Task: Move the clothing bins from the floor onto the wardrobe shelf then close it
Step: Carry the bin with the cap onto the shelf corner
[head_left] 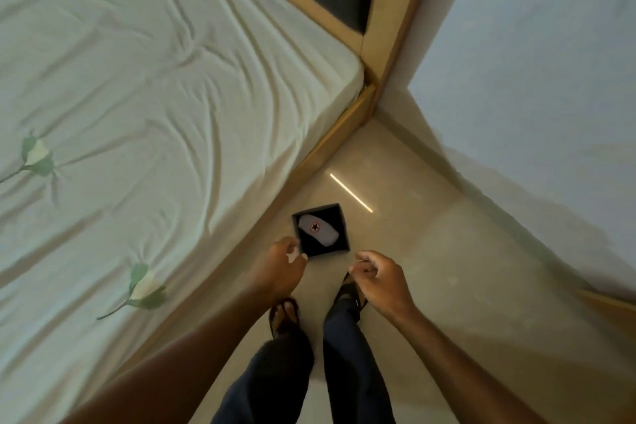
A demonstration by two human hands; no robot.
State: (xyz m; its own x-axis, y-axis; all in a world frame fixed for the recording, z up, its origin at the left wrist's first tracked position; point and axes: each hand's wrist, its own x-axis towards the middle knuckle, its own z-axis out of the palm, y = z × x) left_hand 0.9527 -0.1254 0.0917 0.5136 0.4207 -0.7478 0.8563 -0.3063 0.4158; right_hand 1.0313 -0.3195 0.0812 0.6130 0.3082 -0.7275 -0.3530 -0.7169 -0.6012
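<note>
A small black open-top bin (340, 234) stands on the beige floor beside the bed, just ahead of my feet. Inside it lies a folded grey cloth with a red and black star badge (317, 230). My left hand (284, 267) hangs above the floor by the bin's near left corner, fingers loosely curled and holding nothing. My right hand (377, 277) hovers to the right of the bin's near edge, also loosely curled and holding nothing. Neither hand touches the bin. The wardrobe is out of view.
A bed with a wrinkled cream sheet (137, 113) and a wooden frame (330, 144) fills the left. A white wall (533, 96) runs along the right, leaving a narrow strip of floor (430, 268). My legs and sandalled feet (285, 317) stand on it.
</note>
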